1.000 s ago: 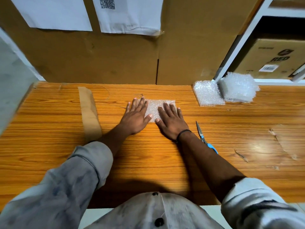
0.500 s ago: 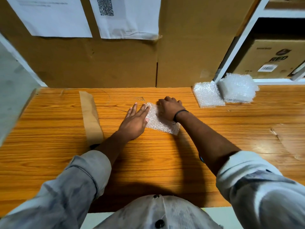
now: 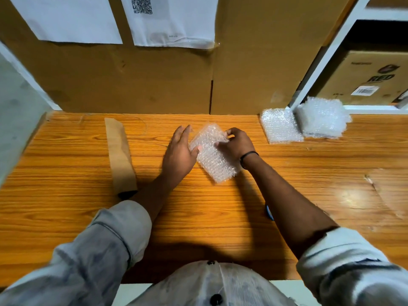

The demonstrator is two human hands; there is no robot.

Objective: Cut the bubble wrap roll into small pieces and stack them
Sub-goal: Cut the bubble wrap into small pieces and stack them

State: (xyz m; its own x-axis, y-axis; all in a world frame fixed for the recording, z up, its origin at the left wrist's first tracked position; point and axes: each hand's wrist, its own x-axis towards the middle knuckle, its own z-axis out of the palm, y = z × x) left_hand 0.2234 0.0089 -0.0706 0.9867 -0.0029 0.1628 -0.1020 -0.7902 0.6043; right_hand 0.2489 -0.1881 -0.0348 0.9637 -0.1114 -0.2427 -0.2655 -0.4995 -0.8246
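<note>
Bubble wrap piece (image 3: pixel 213 156) between left hand (image 3: pixel 177 152) and fingers (image 3: pixel 230 131) of right hand (image 3: pixel 238 144)

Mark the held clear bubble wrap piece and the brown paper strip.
Clear rectangular bubble wrap piece (image 3: pixel 214 160): head view, centre of sheet.
Brown paper strip (image 3: pixel 120 155): head view, middle of strip.

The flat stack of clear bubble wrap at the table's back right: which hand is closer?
Right. The right hand, pinching a loose clear bubble wrap piece, is left of the flat bubble wrap stack; the left hand lies farther left, across that piece.
</note>
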